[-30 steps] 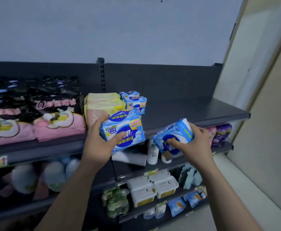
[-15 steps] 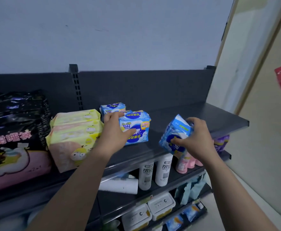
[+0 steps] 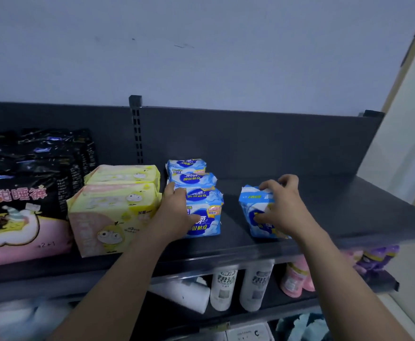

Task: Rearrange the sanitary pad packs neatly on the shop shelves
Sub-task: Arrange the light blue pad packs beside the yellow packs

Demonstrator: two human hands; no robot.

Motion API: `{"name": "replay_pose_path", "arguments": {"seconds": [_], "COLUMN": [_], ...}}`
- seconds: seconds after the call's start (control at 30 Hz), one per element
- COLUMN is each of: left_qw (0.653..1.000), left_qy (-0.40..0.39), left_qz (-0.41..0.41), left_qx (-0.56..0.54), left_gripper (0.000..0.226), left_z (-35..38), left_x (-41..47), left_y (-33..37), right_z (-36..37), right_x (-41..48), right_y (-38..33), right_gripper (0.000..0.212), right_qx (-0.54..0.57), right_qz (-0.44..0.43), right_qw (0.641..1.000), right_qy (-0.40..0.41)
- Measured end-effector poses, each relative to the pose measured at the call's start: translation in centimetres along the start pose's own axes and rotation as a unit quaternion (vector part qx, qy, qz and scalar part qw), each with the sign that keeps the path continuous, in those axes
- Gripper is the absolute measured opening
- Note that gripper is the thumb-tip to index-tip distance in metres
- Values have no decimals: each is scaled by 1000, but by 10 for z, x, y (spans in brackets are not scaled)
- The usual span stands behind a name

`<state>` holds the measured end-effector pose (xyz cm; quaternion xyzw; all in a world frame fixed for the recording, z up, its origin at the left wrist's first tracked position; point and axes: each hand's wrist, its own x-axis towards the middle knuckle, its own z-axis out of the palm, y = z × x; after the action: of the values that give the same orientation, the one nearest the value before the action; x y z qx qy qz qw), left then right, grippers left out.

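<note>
front blue pack [image 3: 205, 212]: upright, heads row | lone blue pack [image 3: 257, 212]: upright, well right

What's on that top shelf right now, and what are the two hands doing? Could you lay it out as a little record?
place: dark top shelf of a shop rack
far left: black-and-pink packs
next: two yellow packs, one behind the other
middle: row of three blue packs, front to back
left hand: gripping the front blue pack
right hand: holding a separate blue pack standing on the shelf, apart from the row
shelf below: white bottles, pink bottles
</note>
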<state>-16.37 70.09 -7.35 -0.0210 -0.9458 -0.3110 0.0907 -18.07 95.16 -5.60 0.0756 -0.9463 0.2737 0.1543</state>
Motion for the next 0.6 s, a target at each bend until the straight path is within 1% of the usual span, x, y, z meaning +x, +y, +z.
{"name": "replay_pose_path", "arguments": {"seconds": [0.1, 0.13, 0.2, 0.3, 0.37, 0.47, 0.53, 0.6], "left_qw": [1000, 999, 999, 998, 997, 996, 996, 994], "left_qy": [-4, -2, 1, 5, 11, 35, 54, 85], "left_qz": [-6, -7, -8, -11, -17, -28, -38, -47], "left_qx": [26, 31, 40, 65, 81, 77, 65, 52], "left_gripper": [68, 69, 71, 74, 74, 70, 67, 61], "left_z": [0, -1, -1, 1, 2, 3, 3, 4], "left_x": [-1, -1, -3, -6, -7, -5, -2, 3], "left_y": [4, 5, 6, 7, 10, 16, 20, 25], "right_z": [2, 3, 6, 11, 13, 14, 13, 10], "right_x": [14, 18, 22, 26, 29, 34, 37, 41], "right_y": [1, 3, 8, 19, 28, 39, 43, 46], "right_gripper": [95, 96, 90, 85, 88, 98, 102, 105], "right_qx": [41, 60, 90, 100, 81, 55, 82, 117], "right_qz": [-30, -33, -37, -52, -53, -60, -64, -70], "right_qw": [998, 997, 994, 990, 988, 983, 976, 974], "right_qy": [-29, -36, -52, -85, -117, -167, -190, -182]}}
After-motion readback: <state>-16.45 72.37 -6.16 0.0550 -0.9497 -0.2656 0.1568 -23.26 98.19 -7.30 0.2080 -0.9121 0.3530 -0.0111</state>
